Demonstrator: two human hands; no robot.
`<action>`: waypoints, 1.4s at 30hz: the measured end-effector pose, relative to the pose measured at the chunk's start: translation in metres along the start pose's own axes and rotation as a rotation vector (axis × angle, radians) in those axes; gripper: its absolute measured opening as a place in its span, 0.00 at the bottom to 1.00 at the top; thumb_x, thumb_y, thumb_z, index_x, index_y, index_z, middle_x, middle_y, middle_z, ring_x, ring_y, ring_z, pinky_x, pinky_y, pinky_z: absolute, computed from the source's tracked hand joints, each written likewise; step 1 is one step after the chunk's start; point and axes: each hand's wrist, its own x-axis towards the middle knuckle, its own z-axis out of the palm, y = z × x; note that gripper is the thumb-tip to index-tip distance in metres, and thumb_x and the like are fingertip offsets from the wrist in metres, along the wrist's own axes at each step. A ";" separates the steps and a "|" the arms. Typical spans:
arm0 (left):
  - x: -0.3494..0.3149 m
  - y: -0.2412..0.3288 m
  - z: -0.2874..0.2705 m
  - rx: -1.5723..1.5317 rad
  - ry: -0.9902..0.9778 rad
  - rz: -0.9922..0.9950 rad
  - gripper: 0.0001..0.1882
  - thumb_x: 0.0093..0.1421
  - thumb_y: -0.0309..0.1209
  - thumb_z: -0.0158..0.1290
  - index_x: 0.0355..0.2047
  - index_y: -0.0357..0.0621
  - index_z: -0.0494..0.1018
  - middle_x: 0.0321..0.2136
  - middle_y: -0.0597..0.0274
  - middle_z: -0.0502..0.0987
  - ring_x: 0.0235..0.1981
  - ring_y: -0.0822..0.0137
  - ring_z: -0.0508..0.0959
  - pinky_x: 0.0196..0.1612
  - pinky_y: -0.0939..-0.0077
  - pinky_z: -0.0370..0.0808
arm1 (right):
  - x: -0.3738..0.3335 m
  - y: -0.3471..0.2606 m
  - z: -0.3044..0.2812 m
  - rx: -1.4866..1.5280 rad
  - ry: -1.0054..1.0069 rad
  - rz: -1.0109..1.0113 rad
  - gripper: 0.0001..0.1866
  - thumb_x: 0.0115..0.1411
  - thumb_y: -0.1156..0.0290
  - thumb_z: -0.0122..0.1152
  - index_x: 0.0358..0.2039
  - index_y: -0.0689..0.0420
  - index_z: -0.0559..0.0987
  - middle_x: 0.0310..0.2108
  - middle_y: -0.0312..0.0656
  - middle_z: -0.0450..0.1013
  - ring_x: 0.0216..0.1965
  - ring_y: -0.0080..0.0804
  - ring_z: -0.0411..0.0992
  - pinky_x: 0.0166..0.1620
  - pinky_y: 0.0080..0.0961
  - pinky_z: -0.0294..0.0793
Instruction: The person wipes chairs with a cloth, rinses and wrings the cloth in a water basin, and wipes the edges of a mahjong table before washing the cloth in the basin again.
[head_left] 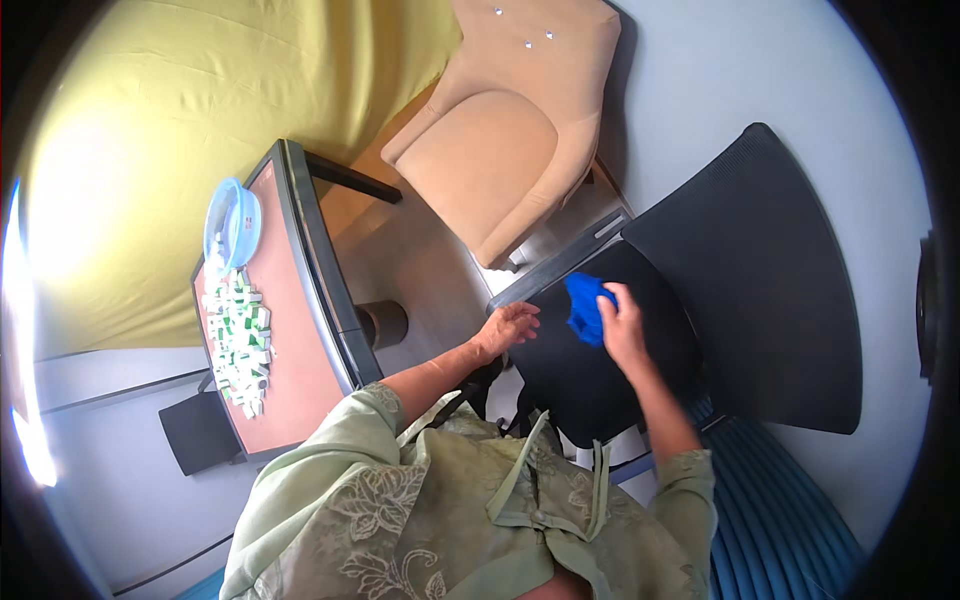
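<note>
The right hand [622,325] pinches a bright blue, crumpled piece of cloth [587,308] between thumb and fingers; since only one edge seems gripped, a loosened pinch could let it drop onto the black, rounded chair seat [590,392] below that hand. Left of it, the left hand [508,328] is loosely spread, with nothing visible in it, so it gives the cloth no support. Farther left of both hands, the pink-topped, dark-edged desk [305,375] carries loose green-and-white small blocks [238,340]; a careless left elbow could scatter them.
</note>
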 end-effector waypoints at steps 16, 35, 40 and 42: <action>0.137 -0.067 -0.105 0.094 0.358 0.097 0.23 0.56 0.36 0.50 0.51 0.39 0.68 0.48 0.44 0.69 0.46 0.52 0.74 0.49 0.64 0.72 | 0.124 -0.056 0.135 0.731 0.085 0.519 0.30 0.55 0.85 0.57 0.59 0.63 0.62 0.52 0.43 0.66 0.52 0.30 0.68 0.56 0.29 0.68; 0.297 -0.040 -0.306 0.775 0.713 0.125 0.41 0.57 0.37 0.51 0.67 0.47 0.46 0.67 0.43 0.41 0.68 0.42 0.41 0.65 0.42 0.43 | 0.381 0.126 0.307 -0.773 0.127 0.075 0.25 0.57 0.66 0.55 0.56 0.50 0.66 0.42 0.50 0.63 0.41 0.50 0.68 0.46 0.43 0.69; 0.284 -0.064 -0.341 0.469 0.923 0.309 0.33 0.56 0.22 0.47 0.63 0.42 0.55 0.63 0.37 0.51 0.62 0.40 0.56 0.63 0.51 0.55 | 0.298 0.089 0.417 -0.528 -0.430 -0.267 0.15 0.47 0.70 0.58 0.38 0.47 0.74 0.33 0.43 0.65 0.30 0.47 0.71 0.31 0.41 0.73; 0.276 -0.082 -0.343 0.478 0.969 0.288 0.33 0.54 0.18 0.44 0.63 0.42 0.57 0.63 0.37 0.52 0.61 0.40 0.58 0.62 0.53 0.58 | 0.299 0.089 0.433 -0.501 -0.677 -0.473 0.11 0.50 0.69 0.57 0.36 0.49 0.73 0.33 0.44 0.65 0.33 0.43 0.73 0.30 0.37 0.74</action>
